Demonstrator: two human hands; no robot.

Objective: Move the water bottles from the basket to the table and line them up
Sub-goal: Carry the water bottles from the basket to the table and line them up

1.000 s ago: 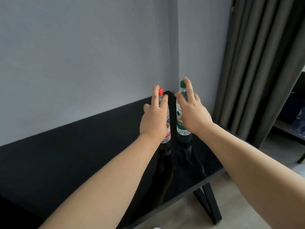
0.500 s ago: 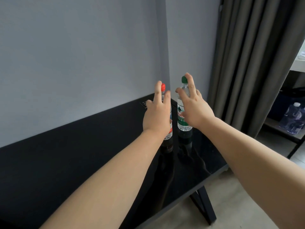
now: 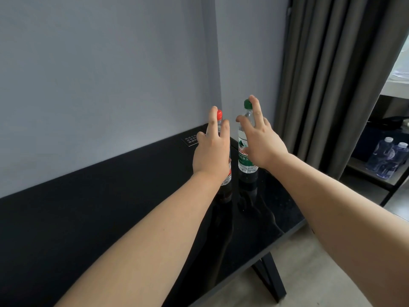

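Two clear water bottles stand upright side by side on the black glossy table point(image 3: 110, 207), near its far right corner. The red-capped bottle point(image 3: 219, 114) is mostly hidden behind my left hand point(image 3: 212, 154), whose fingers are stretched straight up along it. The green-capped bottle point(image 3: 244, 159), with a green and white label, has my right hand point(image 3: 262, 142) against its right side, fingers spread, thumb in front of the neck and index fingertip at the cap. Neither hand wraps around its bottle.
A grey wall runs behind the table, and dark curtains point(image 3: 332, 85) hang to the right. Beyond them a low shelf holds more water bottles point(image 3: 387, 160) beside a dark container point(image 3: 376, 138). A small printed label point(image 3: 190, 140) lies near the table's back edge.
My view has swung a little to the right, showing more of the shelf and its bottles. Both hands stay at the two standing bottles with fingers extended.
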